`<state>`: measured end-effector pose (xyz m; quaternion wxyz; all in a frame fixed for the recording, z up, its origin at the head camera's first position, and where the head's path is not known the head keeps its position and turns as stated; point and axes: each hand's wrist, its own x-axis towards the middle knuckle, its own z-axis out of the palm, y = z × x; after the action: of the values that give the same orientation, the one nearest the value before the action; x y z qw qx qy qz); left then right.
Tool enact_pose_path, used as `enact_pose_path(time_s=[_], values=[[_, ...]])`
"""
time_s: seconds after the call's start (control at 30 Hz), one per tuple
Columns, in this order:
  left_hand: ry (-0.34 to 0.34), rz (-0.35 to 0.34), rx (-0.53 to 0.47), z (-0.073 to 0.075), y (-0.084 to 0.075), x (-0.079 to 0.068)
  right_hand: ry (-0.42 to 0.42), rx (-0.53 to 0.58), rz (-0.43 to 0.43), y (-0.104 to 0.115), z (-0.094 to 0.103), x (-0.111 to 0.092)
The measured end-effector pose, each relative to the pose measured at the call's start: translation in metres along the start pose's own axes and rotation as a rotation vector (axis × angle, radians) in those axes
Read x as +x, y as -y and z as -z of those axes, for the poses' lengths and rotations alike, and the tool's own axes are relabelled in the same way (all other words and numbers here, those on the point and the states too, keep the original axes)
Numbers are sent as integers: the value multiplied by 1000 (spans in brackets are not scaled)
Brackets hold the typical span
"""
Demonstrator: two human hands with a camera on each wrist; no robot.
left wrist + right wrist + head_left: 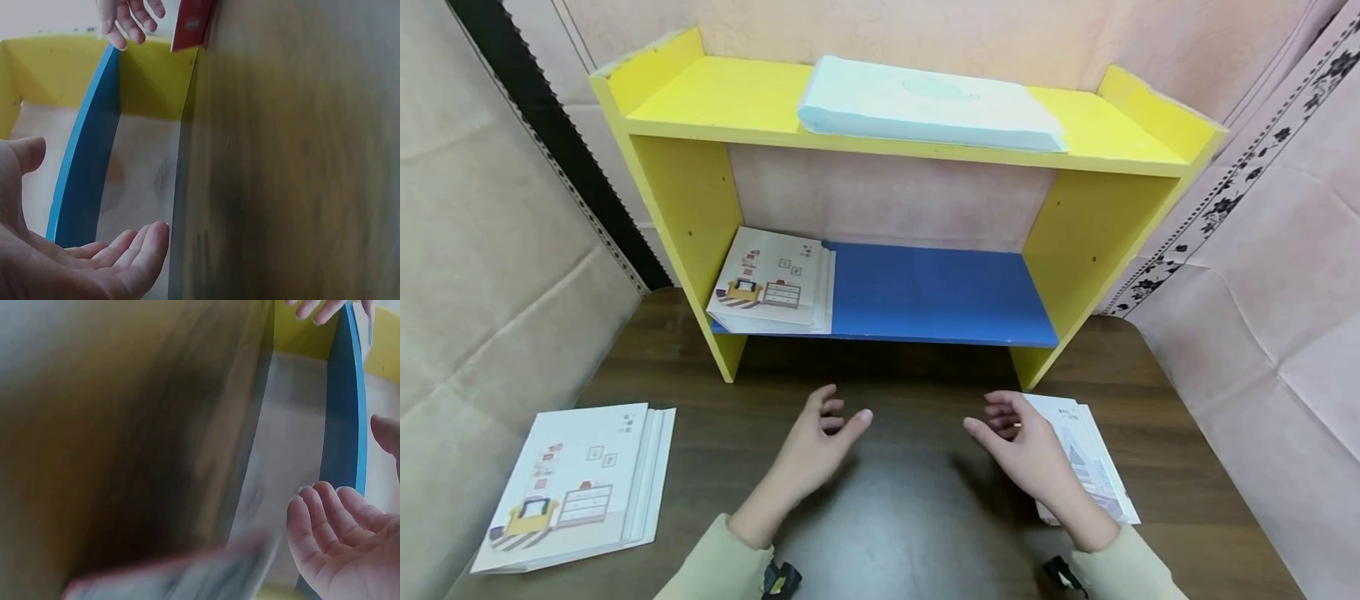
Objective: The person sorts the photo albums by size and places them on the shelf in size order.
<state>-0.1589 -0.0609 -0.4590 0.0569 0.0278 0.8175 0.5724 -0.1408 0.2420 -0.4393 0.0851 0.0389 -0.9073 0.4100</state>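
My left hand hovers in front of the shelf unit, fingers relaxed and holding nothing. Opposite it, my right hand is also bare, its palm turned inward, overlapping a small stack of booklets on the table at the right. In the left wrist view the left fingers lie loosely bent with the thumb apart. The right wrist view shows the right fingers likewise relaxed. Behind both hands stands a yellow shelf unit with a blue lower shelf, where a stack of illustrated booklets lies at the left end.
On the top shelf lies a pale blue, flat soft package. Another stack of illustrated booklets is fanned on the brown table at the left. Light fabric hangs at the sides and back.
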Motion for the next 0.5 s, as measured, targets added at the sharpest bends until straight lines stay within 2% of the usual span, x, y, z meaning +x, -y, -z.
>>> enact_pose_path(time_s=[0.23,0.33,0.5], values=[[103,-24,11,-34,-5,-9,-42,-61,-90,-32,22,-21],[144,-26,30,-48,-7,-13,-72,-115,-114,-42,30,-27],[199,-42,8,-70,-11,-19,-133,-215,-150,-55,48,-31]])
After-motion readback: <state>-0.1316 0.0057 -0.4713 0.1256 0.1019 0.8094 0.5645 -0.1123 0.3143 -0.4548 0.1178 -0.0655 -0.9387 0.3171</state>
